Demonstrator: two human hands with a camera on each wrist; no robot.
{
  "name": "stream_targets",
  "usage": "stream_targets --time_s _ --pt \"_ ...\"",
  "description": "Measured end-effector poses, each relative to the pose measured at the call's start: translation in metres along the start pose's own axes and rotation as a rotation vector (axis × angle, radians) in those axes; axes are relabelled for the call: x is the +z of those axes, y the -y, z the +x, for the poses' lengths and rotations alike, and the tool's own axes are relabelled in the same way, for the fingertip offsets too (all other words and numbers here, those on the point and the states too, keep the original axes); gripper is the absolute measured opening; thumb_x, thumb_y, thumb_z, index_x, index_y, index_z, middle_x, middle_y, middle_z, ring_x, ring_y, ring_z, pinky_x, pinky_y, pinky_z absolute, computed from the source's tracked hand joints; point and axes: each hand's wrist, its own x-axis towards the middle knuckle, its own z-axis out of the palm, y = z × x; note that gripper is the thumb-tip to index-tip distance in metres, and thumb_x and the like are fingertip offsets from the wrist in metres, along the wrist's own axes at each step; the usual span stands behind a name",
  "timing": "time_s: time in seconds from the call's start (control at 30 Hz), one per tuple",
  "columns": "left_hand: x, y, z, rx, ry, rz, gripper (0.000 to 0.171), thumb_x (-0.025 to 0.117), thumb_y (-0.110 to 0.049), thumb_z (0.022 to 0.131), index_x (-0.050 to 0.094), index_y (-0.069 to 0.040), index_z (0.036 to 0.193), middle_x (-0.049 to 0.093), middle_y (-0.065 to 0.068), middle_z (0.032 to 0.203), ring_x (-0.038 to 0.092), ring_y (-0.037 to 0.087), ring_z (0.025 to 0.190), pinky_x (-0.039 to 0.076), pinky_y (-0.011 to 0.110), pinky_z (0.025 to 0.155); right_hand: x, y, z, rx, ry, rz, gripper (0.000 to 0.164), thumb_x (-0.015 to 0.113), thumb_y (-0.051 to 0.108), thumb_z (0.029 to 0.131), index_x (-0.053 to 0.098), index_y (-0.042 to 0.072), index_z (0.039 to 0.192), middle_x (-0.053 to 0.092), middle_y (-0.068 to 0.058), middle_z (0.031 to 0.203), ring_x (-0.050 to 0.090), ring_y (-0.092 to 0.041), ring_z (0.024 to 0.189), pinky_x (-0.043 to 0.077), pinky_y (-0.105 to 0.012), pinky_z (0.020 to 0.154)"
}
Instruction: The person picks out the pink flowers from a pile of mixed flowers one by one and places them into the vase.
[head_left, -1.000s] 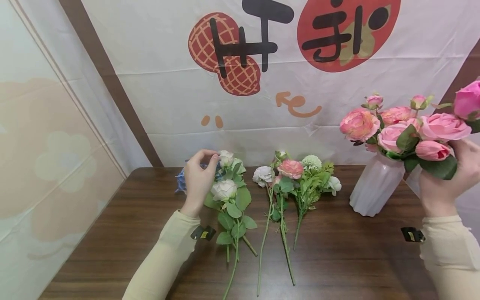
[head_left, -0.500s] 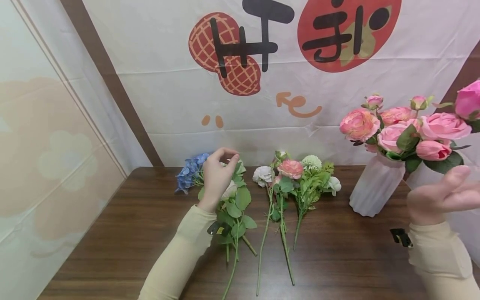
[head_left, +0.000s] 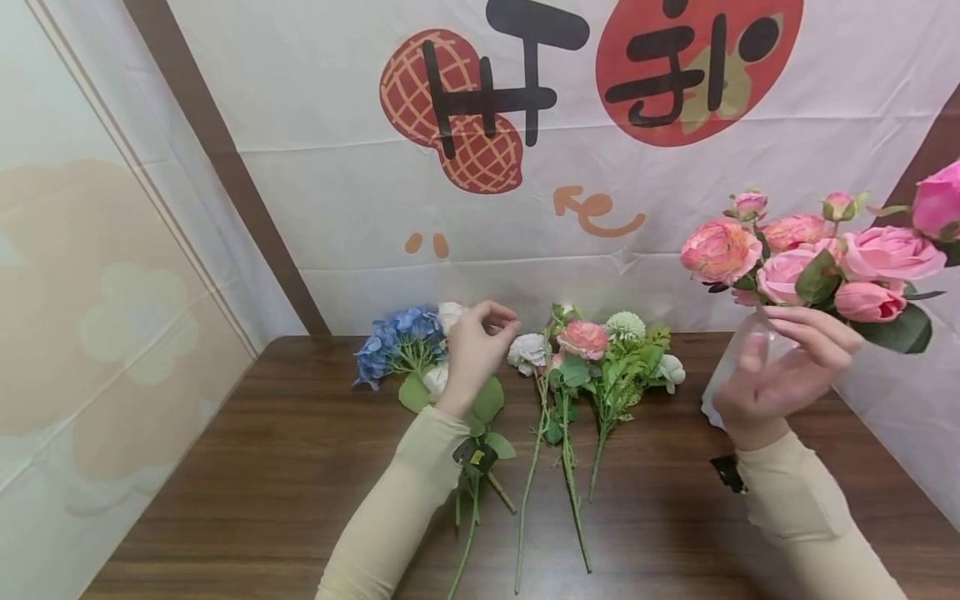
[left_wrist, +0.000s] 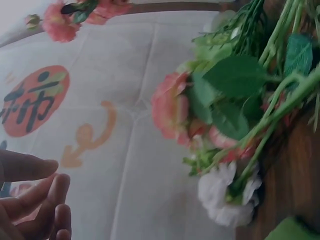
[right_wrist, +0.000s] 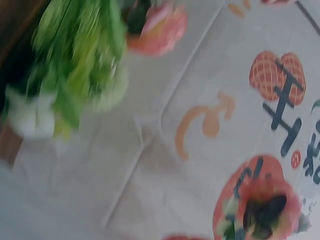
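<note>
My left hand [head_left: 477, 354] hovers over the white roses [head_left: 452, 317], its fingers loosely curled and holding nothing. In the left wrist view its thumb and fingertips [left_wrist: 61, 186] come close together, with a coral flower [left_wrist: 170, 107] and a white flower [left_wrist: 225, 197] beyond. Fingers relaxed, my right hand [head_left: 780, 379] is raised in front of the white ribbed vase [head_left: 722, 375], partly hiding it, and holds nothing. Pink roses and coral blooms [head_left: 888, 252] stand in the vase. The right wrist view is blurred and shows fern-like greenery [right_wrist: 82, 55].
On the wooden table [head_left: 285, 467] lie blue hydrangeas [head_left: 397, 337], a white flower [head_left: 528, 353], a coral ranunculus [head_left: 583, 340] and a green pompom flower [head_left: 625, 327], stems toward me. A printed cloth [head_left: 337, 208] hangs behind the table's back edge.
My right hand has left the flowers at the vase's right side and swung left in front of the vase. My left hand has moved right, from the hydrangeas across the white roses.
</note>
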Motion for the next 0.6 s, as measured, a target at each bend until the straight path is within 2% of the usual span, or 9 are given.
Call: stream_targets --time_s 0.1,0.23,0.3,0.47,0.6 --pt "0.011 0.001 -0.001 -0.021 0.036 0.018 0.007 0.071 -0.016 0.083 0.070 -0.014 0.090 0.069 0.001 0.081 0.062 0.016 0.074 0.051 0.029 0.068 0.002 -0.003 -0.013 0.055 0.109 0.036 0.022 0.055 0.012 0.074 0.045 -0.008 0.075 0.053 -0.017 0.076 0.054 -0.025 0.078 0.042 -0.029 0.079" --pt "0.023 0.002 -0.003 -0.052 0.074 0.094 0.007 0.072 -0.018 0.081 0.070 -0.015 0.087 0.068 -0.001 0.078 0.060 0.014 0.070 0.048 0.028 0.066 0.000 -0.012 -0.032 0.089 0.320 -0.023 0.021 0.053 0.010 0.080 0.052 -0.011 0.080 0.059 -0.020 0.074 0.054 -0.021 0.074 0.042 -0.022 0.074" --pt "0.029 0.002 -0.005 -0.078 0.111 0.132 0.006 0.073 -0.019 0.081 0.070 -0.016 0.086 0.068 -0.003 0.078 0.059 0.013 0.068 0.047 0.027 0.063 -0.003 -0.019 -0.040 0.104 0.447 -0.068 0.027 0.055 0.016 0.085 0.057 -0.011 0.084 0.062 -0.020 0.074 0.055 -0.020 0.071 0.042 -0.018 0.070" --pt "0.041 0.003 -0.010 -0.131 0.242 0.233 0.008 0.074 -0.026 0.081 0.070 -0.019 0.080 0.068 -0.005 0.076 0.060 0.009 0.065 0.047 0.025 0.059 -0.007 -0.038 -0.054 0.161 0.767 -0.206 0.032 0.056 0.027 0.092 0.065 -0.003 0.093 0.066 -0.014 0.076 0.058 -0.016 0.069 0.044 -0.018 0.062" --pt "0.050 0.003 -0.013 -0.136 0.352 0.371 0.011 0.075 -0.031 0.080 0.071 -0.021 0.076 0.068 -0.008 0.075 0.060 0.009 0.066 0.047 0.025 0.060 -0.005 -0.045 -0.058 0.262 0.997 -0.355 0.027 0.056 0.027 0.095 0.066 0.003 0.097 0.067 -0.010 0.082 0.061 -0.019 0.075 0.048 -0.027 0.061"
